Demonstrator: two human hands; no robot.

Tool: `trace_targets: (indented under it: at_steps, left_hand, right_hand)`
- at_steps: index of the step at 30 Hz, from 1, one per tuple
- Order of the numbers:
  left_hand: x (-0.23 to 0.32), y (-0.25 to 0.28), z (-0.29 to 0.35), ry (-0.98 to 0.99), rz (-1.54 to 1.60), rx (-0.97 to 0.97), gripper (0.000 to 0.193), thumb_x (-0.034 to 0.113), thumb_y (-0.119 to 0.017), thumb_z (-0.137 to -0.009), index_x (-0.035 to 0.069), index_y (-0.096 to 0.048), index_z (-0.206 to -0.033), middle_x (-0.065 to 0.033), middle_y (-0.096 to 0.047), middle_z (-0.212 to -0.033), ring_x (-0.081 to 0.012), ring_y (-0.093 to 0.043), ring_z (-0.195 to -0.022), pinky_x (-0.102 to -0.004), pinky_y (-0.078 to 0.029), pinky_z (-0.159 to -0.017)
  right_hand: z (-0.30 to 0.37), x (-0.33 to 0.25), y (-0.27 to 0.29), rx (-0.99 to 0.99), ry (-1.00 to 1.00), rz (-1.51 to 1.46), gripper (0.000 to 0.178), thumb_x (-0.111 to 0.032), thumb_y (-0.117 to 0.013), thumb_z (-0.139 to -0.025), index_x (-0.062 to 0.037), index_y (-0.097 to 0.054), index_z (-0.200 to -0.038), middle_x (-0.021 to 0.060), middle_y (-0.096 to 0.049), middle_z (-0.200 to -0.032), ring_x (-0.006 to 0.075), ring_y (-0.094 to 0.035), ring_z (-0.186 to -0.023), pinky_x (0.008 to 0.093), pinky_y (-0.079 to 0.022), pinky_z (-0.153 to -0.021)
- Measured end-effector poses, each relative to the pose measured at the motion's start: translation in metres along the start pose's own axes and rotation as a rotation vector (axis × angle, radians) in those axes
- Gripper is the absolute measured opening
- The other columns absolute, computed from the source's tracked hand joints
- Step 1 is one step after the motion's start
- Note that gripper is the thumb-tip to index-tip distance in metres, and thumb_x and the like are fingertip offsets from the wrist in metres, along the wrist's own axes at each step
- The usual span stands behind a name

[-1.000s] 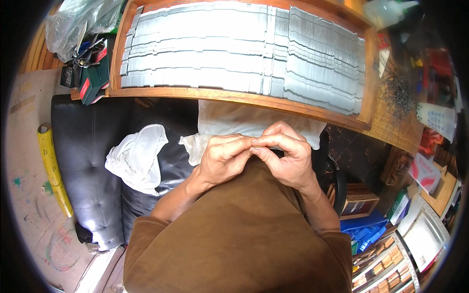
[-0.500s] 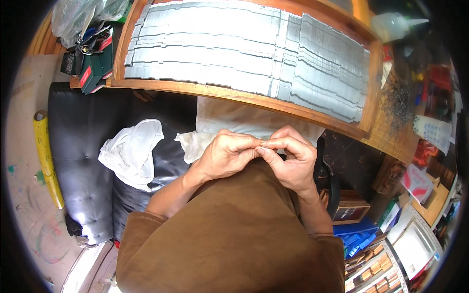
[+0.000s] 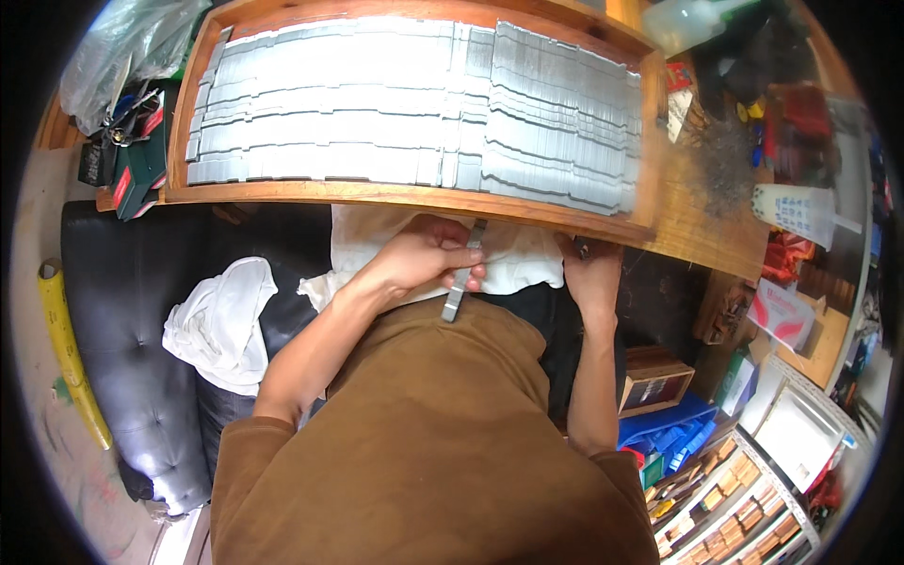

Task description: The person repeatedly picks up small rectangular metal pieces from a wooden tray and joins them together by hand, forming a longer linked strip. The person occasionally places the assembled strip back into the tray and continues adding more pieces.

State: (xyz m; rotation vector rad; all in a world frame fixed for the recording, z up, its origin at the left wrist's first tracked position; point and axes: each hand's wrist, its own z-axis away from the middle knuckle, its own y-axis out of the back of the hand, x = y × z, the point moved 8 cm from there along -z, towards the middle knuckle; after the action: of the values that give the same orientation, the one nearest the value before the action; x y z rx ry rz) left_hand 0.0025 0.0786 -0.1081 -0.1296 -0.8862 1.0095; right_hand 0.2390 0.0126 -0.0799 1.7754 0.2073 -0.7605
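My left hand pinches a narrow grey metal strip with notched edges between thumb and fingers. The strip stands nearly lengthwise over my lap, its top end close to the front edge of a wooden tray. Inside that tray lie several tight rows of similar grey metal strips. My right hand is at the tray's front edge, farther right, with its fingers curled and partly hidden there. Something small and dark shows at its fingertips, too unclear to name. A white cloth lies under and between the hands.
A crumpled white cloth rests on the black padded seat at left. Dark boxes and a plastic bag sit beside the tray. At right are a squeeze bottle, a plastic cup and a wooden box.
My hands were together, fingertips touching, and have come apart. The left now shows the metal strip; the right has moved to the tray's front edge. The whole view has shifted slightly.
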Motion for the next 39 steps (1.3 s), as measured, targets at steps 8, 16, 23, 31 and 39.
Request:
trace_targets:
  at_steps: [8, 16, 23, 31, 39]
  left_hand:
    - [-0.013, -0.024, -0.039, -0.030, -0.012, -0.052, 0.021, 0.001, -0.071, -0.088, -0.004, -0.060, -0.106, -0.0124, -0.070, -0.092, -0.0178, -0.070, -0.079, -0.0227, -0.048, -0.056]
    - [-0.020, -0.048, -0.040, 0.006, -0.278, -0.049, 0.012, 0.000, -0.072, -0.086, -0.001, -0.067, -0.097, -0.0068, -0.072, -0.083, -0.0131, -0.070, -0.074, -0.0235, -0.053, -0.060]
    - [-0.038, -0.052, -0.051, 0.092, -0.245, -0.163, 0.013, 0.000, -0.073, -0.085, 0.000, -0.067, -0.097, -0.0027, -0.071, -0.081, -0.0088, -0.065, -0.069, -0.0201, -0.050, -0.057]
    - [-0.026, -0.052, -0.012, 0.213, -0.210, -0.373, 0.021, 0.000, -0.071, -0.088, -0.001, -0.065, -0.108, -0.0103, -0.072, -0.088, -0.0134, -0.071, -0.080, -0.0235, -0.053, -0.062]
    - [0.007, -0.029, 0.021, -0.132, -0.071, 0.007, 0.022, 0.014, -0.068, -0.095, -0.001, -0.064, -0.110, -0.0090, -0.073, -0.094, -0.0147, -0.071, -0.083, -0.0244, -0.053, -0.068]
  right_hand:
    - [0.033, 0.038, -0.030, -0.215, -0.418, -1.080, 0.024, -0.004, -0.071, -0.085, 0.0044, -0.063, -0.106, 0.0064, -0.066, -0.093, 0.0130, -0.060, -0.083, 0.0282, -0.049, -0.074]
    - [0.039, -0.027, -0.059, -0.463, -0.386, -1.012, 0.025, -0.005, -0.070, -0.085, 0.0048, -0.059, -0.106, 0.0083, -0.066, -0.091, 0.0144, -0.062, -0.081, 0.0295, -0.051, -0.072]
    - [0.048, -0.018, -0.054, -0.388, -0.417, -0.726, 0.021, -0.017, -0.064, -0.090, 0.0046, -0.066, -0.090, 0.0106, -0.066, -0.075, 0.0133, -0.062, -0.071, 0.0312, -0.051, -0.064]
    - [0.043, 0.036, -0.038, -0.215, -0.502, -0.632, 0.021, -0.015, -0.062, -0.093, 0.0041, -0.069, -0.097, 0.0107, -0.069, -0.083, 0.0124, -0.061, -0.077, 0.0291, -0.050, -0.069]
    - [0.033, -0.039, 0.032, -0.046, -0.128, 0.095, 0.037, -0.014, -0.071, -0.087, 0.0040, -0.062, -0.118, 0.0244, -0.064, -0.107, 0.0415, -0.057, -0.104, 0.0433, -0.045, -0.095]
